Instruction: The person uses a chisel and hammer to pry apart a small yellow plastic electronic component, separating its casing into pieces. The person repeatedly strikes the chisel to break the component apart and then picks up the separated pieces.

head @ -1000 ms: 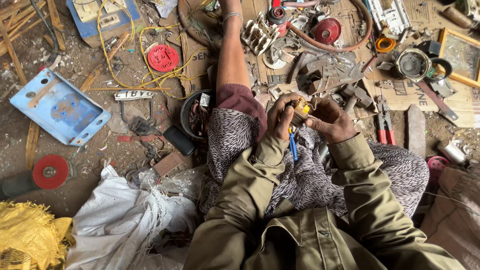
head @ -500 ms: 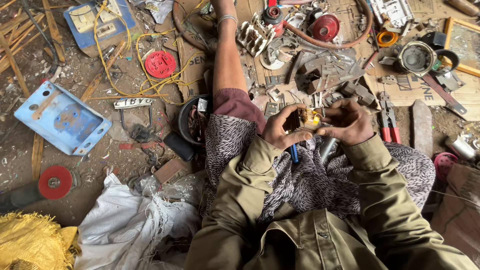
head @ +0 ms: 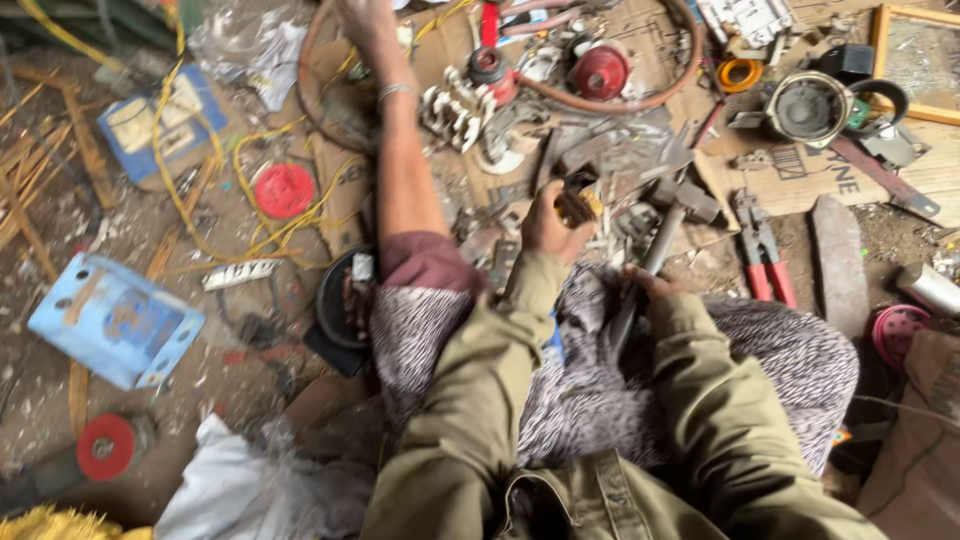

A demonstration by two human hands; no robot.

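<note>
My left hand (head: pixel 548 226) is closed round a small yellow and dark metal part (head: pixel 579 204), held up over a heap of scrap metal. My right hand (head: pixel 645 291) sits lower, over my lap, gripping the grey handle of a hammer-like tool (head: pixel 662 238) whose head points toward the scrap. Both arms wear olive jacket sleeves. I sit on the ground in patterned trousers with my bare left leg (head: pixel 400 170) stretched forward. A bit of a blue tool (head: pixel 554 338) shows under my left sleeve. The view is motion-blurred.
Red-handled pliers (head: pixel 764 262) and a long flat stone (head: pixel 838 262) lie to the right. A round grey metal housing (head: pixel 808 108) sits on cardboard (head: pixel 900 175). Left are a blue metal plate (head: pixel 115 320), a red disc (head: pixel 285 190), yellow wire (head: pixel 190 205) and a red wheel (head: pixel 105 446).
My hands, together on the small part before, have separated. The left hand keeps the part raised; the right hand has dropped and taken the tool handle. The camera has swung.
</note>
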